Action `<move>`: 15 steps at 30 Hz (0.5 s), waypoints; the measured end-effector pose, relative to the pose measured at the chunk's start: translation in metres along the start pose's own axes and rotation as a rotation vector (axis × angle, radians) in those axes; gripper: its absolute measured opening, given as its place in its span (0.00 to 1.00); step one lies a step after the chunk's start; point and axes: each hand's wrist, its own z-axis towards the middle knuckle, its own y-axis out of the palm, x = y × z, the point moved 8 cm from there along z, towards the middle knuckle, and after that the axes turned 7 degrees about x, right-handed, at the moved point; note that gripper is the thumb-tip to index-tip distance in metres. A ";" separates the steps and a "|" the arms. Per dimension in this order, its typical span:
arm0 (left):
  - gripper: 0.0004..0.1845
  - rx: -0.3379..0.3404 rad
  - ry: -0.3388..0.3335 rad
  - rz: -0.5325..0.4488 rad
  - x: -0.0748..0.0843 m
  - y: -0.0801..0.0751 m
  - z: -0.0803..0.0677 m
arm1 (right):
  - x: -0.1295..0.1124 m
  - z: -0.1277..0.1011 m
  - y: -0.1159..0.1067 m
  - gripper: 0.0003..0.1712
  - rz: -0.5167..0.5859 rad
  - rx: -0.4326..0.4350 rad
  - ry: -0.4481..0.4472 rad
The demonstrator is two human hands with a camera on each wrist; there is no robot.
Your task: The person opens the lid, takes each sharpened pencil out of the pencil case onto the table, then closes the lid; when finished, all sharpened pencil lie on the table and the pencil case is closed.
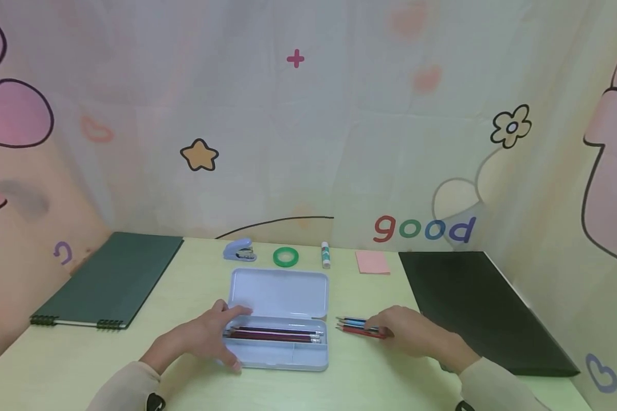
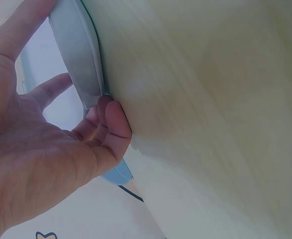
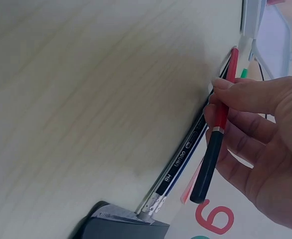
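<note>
Far left we see a green notebook [image 1: 110, 279] lying flat. Left hand [image 1: 205, 337] grips the near-left end of the open pencil case [image 1: 280, 357], thumb on the near wall, fingers over the far edge. Its tray holds several pencils [image 1: 272, 334] lying lengthwise; the lid [image 1: 280, 292] is bare inside. Just right of the case, right hand [image 1: 411, 331] pinches a red pen [image 3: 218, 134] off the loose pencils on the table [image 1: 357, 325]. We'd keep the case pinned and lift the pen level, parallel to the tray. Far right: black folder [image 1: 473, 302].
</note>
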 end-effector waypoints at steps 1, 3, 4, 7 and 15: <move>0.51 0.001 -0.003 0.002 -0.001 0.000 0.000 | 0.001 0.000 0.000 0.17 -0.004 0.002 0.001; 0.51 0.002 -0.001 0.008 -0.001 -0.001 0.000 | 0.003 -0.001 0.000 0.17 -0.016 0.010 0.000; 0.51 0.003 0.000 0.008 -0.001 -0.001 0.000 | 0.004 -0.001 0.000 0.17 -0.019 0.014 0.002; 0.51 0.005 0.004 0.007 0.000 -0.001 0.000 | 0.005 -0.003 -0.002 0.16 -0.033 0.036 -0.004; 0.51 0.003 -0.009 0.007 -0.002 0.001 0.001 | 0.004 -0.003 -0.005 0.13 -0.071 0.091 -0.044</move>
